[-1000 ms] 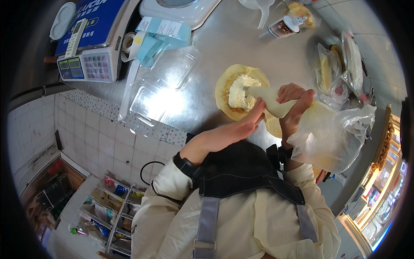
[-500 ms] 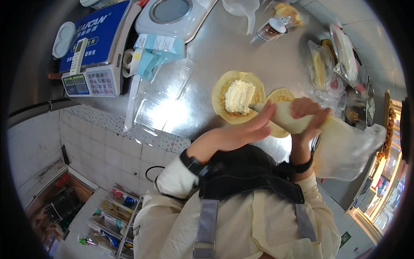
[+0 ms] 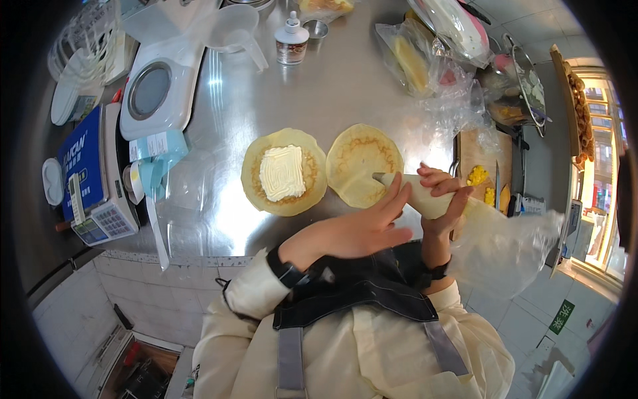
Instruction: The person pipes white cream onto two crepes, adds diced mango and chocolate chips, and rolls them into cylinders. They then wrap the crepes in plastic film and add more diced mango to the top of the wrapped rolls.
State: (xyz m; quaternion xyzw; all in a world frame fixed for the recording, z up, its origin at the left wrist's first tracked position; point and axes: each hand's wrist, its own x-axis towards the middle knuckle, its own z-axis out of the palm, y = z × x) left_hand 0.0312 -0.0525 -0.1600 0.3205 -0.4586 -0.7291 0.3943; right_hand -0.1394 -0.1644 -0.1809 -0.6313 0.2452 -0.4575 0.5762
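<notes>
Two thin pancakes lie side by side on the steel table. The left pancake [image 3: 315, 174] carries a rectangular layer of white cream [image 3: 282, 173] with ridged piping lines. Only bare, browned surface shows on the right pancake [image 3: 362, 153]. My right hand [image 3: 444, 199] is wrapped round a piping bag [image 3: 425, 199], whose clear loose end trails to the right. The bag's nozzle points left, over the lower part of the right pancake. My left hand [image 3: 359, 229] is open beside the nozzle, fingers outstretched and near the bag's front; whether they touch it I cannot tell.
A cutting board [image 3: 475, 149] with yellow fruit pieces and a knife [image 3: 497, 189] is at right. Plastic-bagged food [image 3: 407, 58] lies far right. A dropper bottle [image 3: 291, 43] and funnel [image 3: 232, 28] stand at the back. Scales [image 3: 100, 179] occupy the left.
My view has shifted right, bringing the cutting board into sight. The nozzle has moved from the cream on the left pancake to above the right one.
</notes>
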